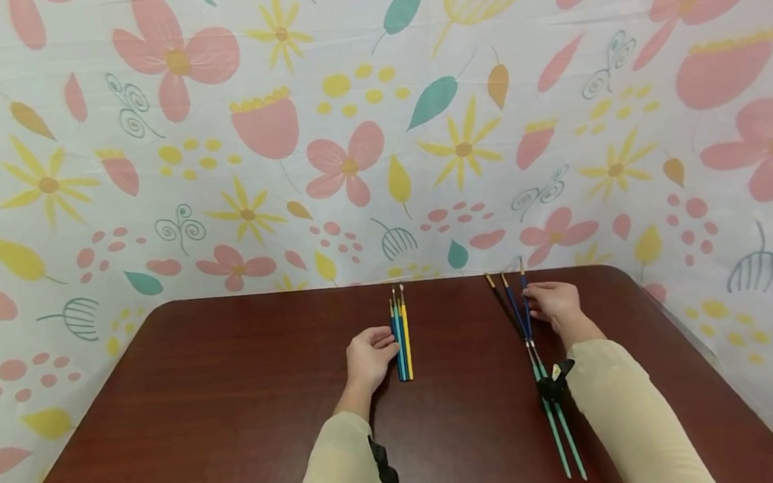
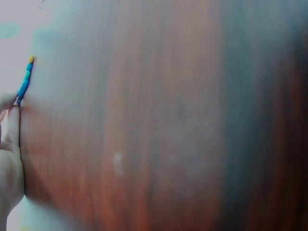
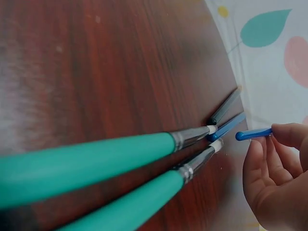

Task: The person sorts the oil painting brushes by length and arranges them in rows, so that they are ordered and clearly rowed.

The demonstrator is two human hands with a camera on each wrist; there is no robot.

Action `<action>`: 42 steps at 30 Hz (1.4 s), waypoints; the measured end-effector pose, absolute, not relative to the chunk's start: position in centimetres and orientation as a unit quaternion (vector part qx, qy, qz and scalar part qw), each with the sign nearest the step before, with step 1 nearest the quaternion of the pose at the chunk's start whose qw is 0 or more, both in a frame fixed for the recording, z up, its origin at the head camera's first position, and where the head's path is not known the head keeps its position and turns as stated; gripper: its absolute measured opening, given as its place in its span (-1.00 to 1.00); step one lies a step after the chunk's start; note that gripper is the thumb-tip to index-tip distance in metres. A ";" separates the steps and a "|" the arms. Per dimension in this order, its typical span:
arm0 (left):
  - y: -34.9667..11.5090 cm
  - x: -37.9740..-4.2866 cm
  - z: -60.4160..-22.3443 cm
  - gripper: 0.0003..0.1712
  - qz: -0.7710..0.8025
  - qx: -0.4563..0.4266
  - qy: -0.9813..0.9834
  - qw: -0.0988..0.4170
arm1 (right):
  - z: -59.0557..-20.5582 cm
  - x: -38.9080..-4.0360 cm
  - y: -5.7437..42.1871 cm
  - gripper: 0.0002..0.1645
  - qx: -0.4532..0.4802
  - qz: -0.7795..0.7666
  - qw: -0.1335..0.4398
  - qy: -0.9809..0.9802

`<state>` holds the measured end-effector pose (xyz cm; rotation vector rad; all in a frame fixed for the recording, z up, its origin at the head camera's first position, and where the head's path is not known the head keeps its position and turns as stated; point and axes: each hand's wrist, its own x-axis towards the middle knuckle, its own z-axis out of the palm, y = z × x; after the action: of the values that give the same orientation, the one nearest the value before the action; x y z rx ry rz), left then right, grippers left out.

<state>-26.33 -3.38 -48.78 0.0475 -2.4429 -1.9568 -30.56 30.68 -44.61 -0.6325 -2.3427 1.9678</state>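
Observation:
Several slim paintbrushes, blue, teal and yellow [image 1: 407,347], lie side by side at the middle of the table, tips toward the wall. My left hand [image 1: 371,358] touches the left side of this row with its fingertips. At the right, my right hand [image 1: 554,305] pinches a blue paintbrush [image 3: 255,134] between thumb and fingers, its rounded handle end raised off the table. Beside it lie a black paintbrush [image 3: 224,107] and another blue paintbrush [image 3: 228,126]. Two green paintbrushes [image 1: 559,430] lie nearer me, their pale bristles meeting those handle ends.
The dark brown table [image 1: 201,411] ends at a floral cloth [image 1: 350,222] that hangs behind it. A black strap [image 1: 383,472] sits on the left sleeve, and another black strap [image 1: 556,383] on the right sleeve partly covers the green brushes in the head view.

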 end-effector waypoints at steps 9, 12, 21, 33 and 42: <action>-3.0 -26.3 -49.0 -0.66 -0.626 0.010 -0.780 0.004 | -45.3 -30.7 31.1 -0.49 -0.210 0.606 0.018 -0.767; -3.0 -26.2 -48.8 -0.66 -0.625 0.010 -0.781 0.007 | -45.4 -30.9 31.1 -0.48 -0.204 0.595 0.016 -0.777; -3.3 -26.3 -48.8 -0.65 -0.628 0.009 -0.779 0.008 | -45.8 -31.3 30.9 -0.50 -0.207 0.573 0.015 -0.793; -3.4 -26.3 -48.7 -0.64 -0.624 0.008 -0.781 0.010 | -45.6 -31.0 30.6 -0.53 -0.200 0.567 0.020 -0.799; -3.3 -26.2 -48.7 -0.64 -0.629 0.010 -0.778 0.008 | -45.4 -30.6 30.8 -0.51 -0.207 0.591 0.011 -0.780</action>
<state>-26.23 -3.32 -48.73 0.0303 -2.4306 -1.9655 -30.64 30.82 -45.37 -0.6448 -2.4317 1.8442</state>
